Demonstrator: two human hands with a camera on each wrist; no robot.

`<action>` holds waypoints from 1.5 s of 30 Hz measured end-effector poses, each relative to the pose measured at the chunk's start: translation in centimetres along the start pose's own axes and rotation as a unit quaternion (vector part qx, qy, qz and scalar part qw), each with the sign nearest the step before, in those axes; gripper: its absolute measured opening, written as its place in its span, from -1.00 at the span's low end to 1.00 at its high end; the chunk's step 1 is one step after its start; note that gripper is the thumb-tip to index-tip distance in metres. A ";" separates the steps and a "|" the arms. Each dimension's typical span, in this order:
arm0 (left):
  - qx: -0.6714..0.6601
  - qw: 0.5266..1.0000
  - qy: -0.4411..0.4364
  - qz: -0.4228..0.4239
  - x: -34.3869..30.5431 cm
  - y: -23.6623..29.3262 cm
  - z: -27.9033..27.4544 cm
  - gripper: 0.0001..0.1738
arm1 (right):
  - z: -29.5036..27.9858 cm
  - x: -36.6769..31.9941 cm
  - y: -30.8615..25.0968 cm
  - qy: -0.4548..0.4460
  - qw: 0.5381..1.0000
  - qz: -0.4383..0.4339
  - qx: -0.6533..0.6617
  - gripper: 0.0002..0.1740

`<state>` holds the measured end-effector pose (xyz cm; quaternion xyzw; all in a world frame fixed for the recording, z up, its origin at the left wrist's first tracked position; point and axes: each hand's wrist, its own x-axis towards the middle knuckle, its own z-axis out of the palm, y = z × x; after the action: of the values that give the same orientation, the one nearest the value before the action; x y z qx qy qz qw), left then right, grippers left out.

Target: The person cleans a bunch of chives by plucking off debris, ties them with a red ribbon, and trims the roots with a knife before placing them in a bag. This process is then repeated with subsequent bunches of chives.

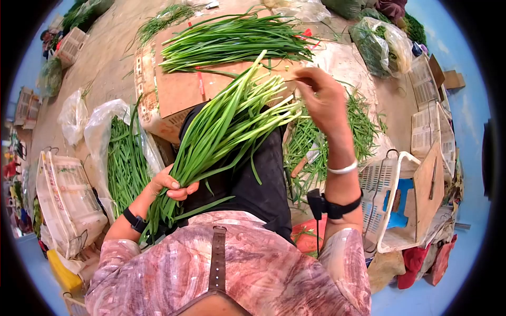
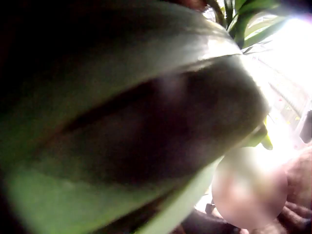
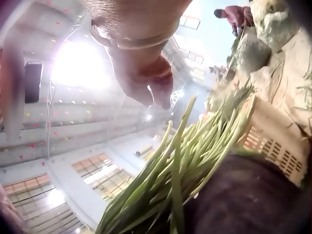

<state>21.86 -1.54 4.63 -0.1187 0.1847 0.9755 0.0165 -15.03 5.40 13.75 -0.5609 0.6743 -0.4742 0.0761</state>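
A loose bunch of long green stalks (image 1: 226,124) slants across the lap, pale ends at the upper right. The left hand (image 1: 171,185) grips its lower, leafy part, thumb and fingers wrapped round it. Just beyond the pale ends, the right hand (image 1: 324,100) hovers with bent fingers and a gap above the thumb; nothing is plainly held. In the right wrist view this hand (image 3: 144,78) is above the stalks (image 3: 180,170), apart from them. Dark, blurred leaves (image 2: 146,122) fill most of the left wrist view and hide the left hand's grip.
Another bunch of stalks (image 1: 232,42) lies on a cardboard-topped crate (image 1: 182,95) in front. A knife (image 1: 304,162) rests on scattered green trimmings (image 1: 348,126) at the right. Plastic crates (image 1: 71,197) stand on both sides, and a bag of greens (image 1: 126,163) is at the left.
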 end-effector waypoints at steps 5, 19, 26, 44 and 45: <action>-0.019 1.000 -0.014 0.005 0.2 -0.4 -0.2 -0.36 | 6.1 2.7 0.8 -0.216 0.950 0.169 0.150 -0.66; 0.019 1.000 0.002 0.010 0.0 -0.3 -0.2 -0.41 | 5.0 6.3 3.3 -0.023 0.988 -0.024 -0.150 -0.84; 0.021 1.000 0.001 0.011 -0.1 -0.3 -0.2 -0.41 | -4.8 7.2 6.3 0.149 0.856 0.149 -0.471 -0.77; 0.020 1.000 0.007 0.018 0.3 -0.3 0.3 -0.44 | 7.6 2.7 0.9 -0.203 0.942 0.056 -0.262 -0.50; 0.021 1.000 0.005 0.014 0.3 -0.4 0.2 -0.43 | 8.0 2.8 1.1 -0.204 0.942 0.057 -0.262 -0.50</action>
<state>21.52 -1.14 4.56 -0.1208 0.2070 0.9708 0.0039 -11.76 -1.46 9.87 -0.6062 0.7756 -0.1515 0.0895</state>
